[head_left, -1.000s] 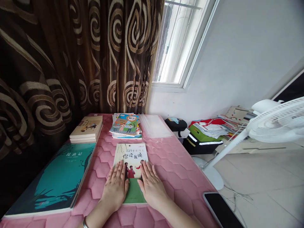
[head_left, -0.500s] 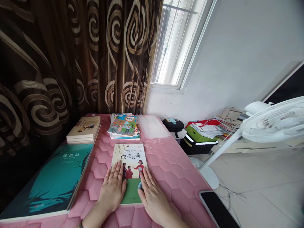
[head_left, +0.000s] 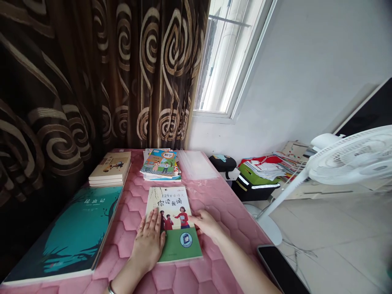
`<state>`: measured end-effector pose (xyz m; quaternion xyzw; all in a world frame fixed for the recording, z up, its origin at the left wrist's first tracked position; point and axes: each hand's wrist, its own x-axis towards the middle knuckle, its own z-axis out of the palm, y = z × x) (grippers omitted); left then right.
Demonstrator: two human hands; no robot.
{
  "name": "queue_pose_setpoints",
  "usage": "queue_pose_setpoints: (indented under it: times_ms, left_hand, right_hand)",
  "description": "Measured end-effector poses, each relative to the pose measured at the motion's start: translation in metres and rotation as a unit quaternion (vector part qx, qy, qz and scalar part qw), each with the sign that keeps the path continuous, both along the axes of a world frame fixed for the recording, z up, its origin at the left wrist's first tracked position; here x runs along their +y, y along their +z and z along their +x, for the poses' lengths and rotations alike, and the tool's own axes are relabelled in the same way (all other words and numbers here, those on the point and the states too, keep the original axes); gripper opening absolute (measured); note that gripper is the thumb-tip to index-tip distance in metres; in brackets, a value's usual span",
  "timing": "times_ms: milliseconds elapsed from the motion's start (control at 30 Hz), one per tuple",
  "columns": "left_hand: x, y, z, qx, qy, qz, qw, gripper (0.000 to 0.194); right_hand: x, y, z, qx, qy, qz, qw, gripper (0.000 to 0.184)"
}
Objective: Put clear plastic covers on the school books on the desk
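Here's the book (head_left: pixel 176 241) in the lower middle of the frame, lying face up on the pink-covered desk (head_left: pixel 228 204), white above and green below, with people in red on its cover. The left hand (head_left: pixel 148 241) lies spread flat over its left side, fingers straight, pressing on the cover and gripping nothing; a bracelet (head_left: pixel 110 287) sits at the wrist. Over on the other side, the right hand (head_left: pixel 210 225) is at the book's right edge, fingers bent and touching it; whether they have closed on it, I can't tell.

Lower left, a big teal book (head_left: pixel 73 228) lies flat, and just behind it there's a stack of tan books (head_left: pixel 110 168). Behind the middle book, a pile of colourful books (head_left: pixel 161 163), with clear plastic sheets (head_left: pixel 197 165) right beside it. Lower right, a dark-screened phone (head_left: pixel 280 267) by the desk's edge. Further right, a white fan (head_left: pixel 352 159) leans across the frame, and a patterned curtain (head_left: pixel 171 73) fills the upper left.
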<state>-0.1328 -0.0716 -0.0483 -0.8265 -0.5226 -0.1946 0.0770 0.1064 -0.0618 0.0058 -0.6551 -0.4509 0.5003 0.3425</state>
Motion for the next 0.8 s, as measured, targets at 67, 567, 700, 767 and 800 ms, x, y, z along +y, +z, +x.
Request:
queue_pose_setpoints:
  times_ms: [67, 567, 700, 767, 800]
  left_hand:
    - [-0.001, 0.004, 0.001, 0.001, 0.000, -0.018, 1.000, 0.056]
    - [0.006, 0.021, -0.013, -0.077, -0.005, -0.132, 0.988, 0.057]
    - [0.015, 0.021, -0.030, -0.059, 0.067, -0.119, 0.989, 0.050]
    - [0.021, 0.018, -0.040, -0.055, 0.103, -0.102, 0.988, 0.044]
    - [0.025, 0.015, -0.045, -0.060, 0.115, -0.090, 0.987, 0.043]
  right_hand:
    - [-0.003, 0.004, -0.003, 0.066, 0.006, -0.033, 0.997, 0.037]
    - [0.011, 0.060, 0.000, 0.065, 0.068, 0.116, 0.989, 0.039]
    - [0.011, 0.144, 0.002, -0.264, 0.119, 0.239, 0.927, 0.016]
    - [0.002, 0.167, -0.005, -0.442, 0.128, 0.260, 0.849, 0.017]
    - [-0.004, 0.169, -0.009, -0.505, 0.140, 0.264, 0.810, 0.020]
